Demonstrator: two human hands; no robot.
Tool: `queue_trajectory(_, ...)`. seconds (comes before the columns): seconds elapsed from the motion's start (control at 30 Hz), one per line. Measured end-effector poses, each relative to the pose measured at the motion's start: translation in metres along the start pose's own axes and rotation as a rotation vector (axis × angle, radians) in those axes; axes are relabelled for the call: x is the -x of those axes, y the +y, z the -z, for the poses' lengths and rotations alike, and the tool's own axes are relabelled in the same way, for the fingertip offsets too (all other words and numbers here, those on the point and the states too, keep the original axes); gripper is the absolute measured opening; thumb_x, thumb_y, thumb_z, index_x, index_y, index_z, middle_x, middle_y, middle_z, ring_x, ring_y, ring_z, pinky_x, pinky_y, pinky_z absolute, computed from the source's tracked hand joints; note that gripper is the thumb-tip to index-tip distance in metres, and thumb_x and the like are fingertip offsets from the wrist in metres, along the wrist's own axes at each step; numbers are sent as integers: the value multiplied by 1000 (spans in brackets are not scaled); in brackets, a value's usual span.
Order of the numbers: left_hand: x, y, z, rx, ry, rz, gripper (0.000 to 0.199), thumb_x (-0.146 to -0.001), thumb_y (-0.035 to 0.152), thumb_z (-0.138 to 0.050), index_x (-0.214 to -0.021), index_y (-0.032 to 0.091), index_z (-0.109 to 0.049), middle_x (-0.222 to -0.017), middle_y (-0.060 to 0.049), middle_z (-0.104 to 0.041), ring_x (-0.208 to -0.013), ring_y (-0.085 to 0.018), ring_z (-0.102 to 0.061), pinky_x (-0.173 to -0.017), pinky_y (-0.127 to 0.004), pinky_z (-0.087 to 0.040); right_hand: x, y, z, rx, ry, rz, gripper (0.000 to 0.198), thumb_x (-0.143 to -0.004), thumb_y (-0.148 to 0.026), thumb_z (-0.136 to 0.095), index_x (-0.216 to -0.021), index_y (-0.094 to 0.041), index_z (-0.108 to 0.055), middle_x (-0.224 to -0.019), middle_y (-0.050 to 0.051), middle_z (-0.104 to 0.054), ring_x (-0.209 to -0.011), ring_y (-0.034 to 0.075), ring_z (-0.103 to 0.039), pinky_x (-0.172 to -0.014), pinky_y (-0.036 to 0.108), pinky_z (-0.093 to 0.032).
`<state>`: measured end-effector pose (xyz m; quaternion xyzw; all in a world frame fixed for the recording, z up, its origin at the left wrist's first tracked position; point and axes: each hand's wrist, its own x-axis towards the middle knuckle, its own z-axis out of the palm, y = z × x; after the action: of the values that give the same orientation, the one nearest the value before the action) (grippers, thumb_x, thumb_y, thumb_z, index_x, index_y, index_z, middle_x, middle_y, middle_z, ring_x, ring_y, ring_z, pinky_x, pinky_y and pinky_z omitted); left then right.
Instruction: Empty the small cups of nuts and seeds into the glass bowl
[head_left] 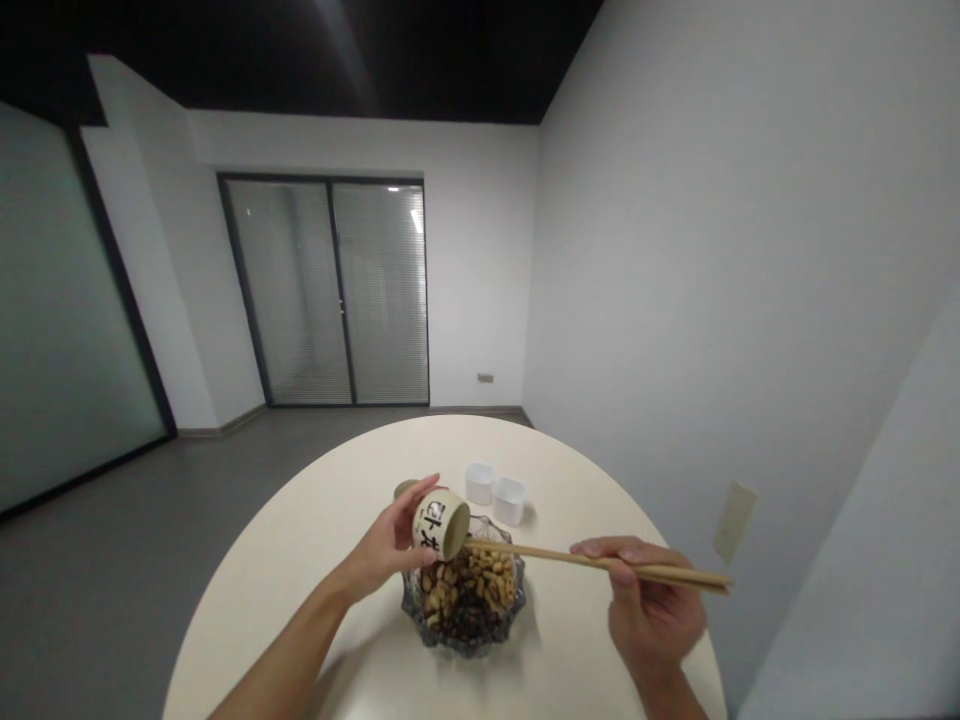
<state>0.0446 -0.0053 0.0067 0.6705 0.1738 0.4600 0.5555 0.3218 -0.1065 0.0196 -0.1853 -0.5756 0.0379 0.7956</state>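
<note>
My left hand (396, 535) grips a cream cup (435, 522) with black characters on its side. The cup is tilted, its mouth turned to the right, above a scalloped glass bowl (495, 640). Nuts (484, 575) and dark pieces (472, 618) fill the bowl in separate heaps. Closed around a pair of wooden chopsticks (555, 553), my right hand (656, 600) is to the right of the bowl. The chopstick tips reach the cup's mouth; whether they hold anything there cannot be made out.
Two small white containers (495, 490) stand behind the bowl on the round cream table (585, 640). Another cup (405, 487) is partly hidden behind my left hand. A white wall (720, 300) with a socket plate (735, 520) rises close on the right.
</note>
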Motion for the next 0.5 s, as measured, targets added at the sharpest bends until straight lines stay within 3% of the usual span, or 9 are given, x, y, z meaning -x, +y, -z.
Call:
queue_trajectory(0.1, -7, -1, 7, -69, 202, 0, 88, -66, 37, -88, -142, 23, -46, -134, -11, -57, -119, -31, -56, -98, -35, -45, -2, 3, 2, 55, -24, 53, 13, -94, -12, -61, -102, -23, -59, -83, 4, -75, -75, 21, -75, -67, 40, -66)
queue_trajectory(0.23, -27, -1, 20, -134, 462, -64, 73, -66, 43, -86, -127, 16, -55, -121, -11, -64, -112, -29, -59, -94, -35, -47, -5, 7, 7, 202, -486, 172, 26, -94, -11, -60, -116, -26, -62, -106, 8, -75, -98, 23, -73, -80, 37, -64)
queue_trajectory(0.33, -46, -1, 31, -173, 521, 1, 71, -66, 46, -84, -123, 15, -56, -115, -12, -66, -104, -28, -63, -88, -37, -50, -5, 11, 8, 334, -778, 333, 23, -98, -20, -56, -120, -24, -65, -113, 11, -74, -105, 21, -71, -86, 29, -60)
queue_trajectory(0.43, -69, -6, 43, -285, 579, 79, 75, -56, 38, -90, -121, 17, -58, -111, -10, -68, -97, -26, -65, -84, -35, -51, -1, 17, 6, 414, -915, 424, 26, -102, -24, -48, -119, -22, -67, -112, 11, -75, -110, 21, -69, -91, 27, -57)
queue_trajectory(0.5, -84, -13, 50, -344, 573, 107, 68, -57, 37, -90, -115, 17, -61, -104, -9, -70, -93, -26, -66, -81, -35, -51, 4, 22, 3, 456, -978, 413, 27, -103, -25, -46, -118, -23, -68, -114, 10, -74, -111, 21, -68, -92, 28, -56)
